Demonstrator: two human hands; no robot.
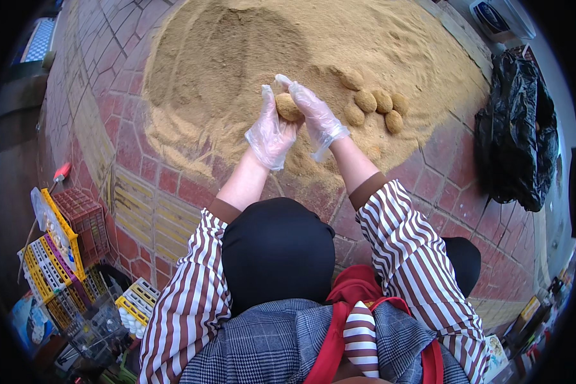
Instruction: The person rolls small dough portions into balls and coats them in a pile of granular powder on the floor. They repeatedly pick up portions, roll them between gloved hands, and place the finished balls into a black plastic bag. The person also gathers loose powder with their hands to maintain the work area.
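Note:
My left hand [271, 132] and my right hand [317, 111], both in clear plastic gloves, cup an egg-shaped lump [288, 106] between them. Tan grains coat its surface. Both hands are over the near part of a broad heap of tan, sawdust-like powder [211, 62]. To the right of my right hand, several similar coated lumps [366, 101] lie close together on the powder, some touching. What is inside the coating cannot be seen.
Red paving stones [427, 177] surround the heap. A black plastic bag [516, 129] stands at the right, below a clear plastic tub [501, 19]. At the lower left are stacked plastic egg trays [53, 269], white eggs [133, 322] and a red plastic crate [84, 223]. My black-covered knee [278, 254] is raised between my arms.

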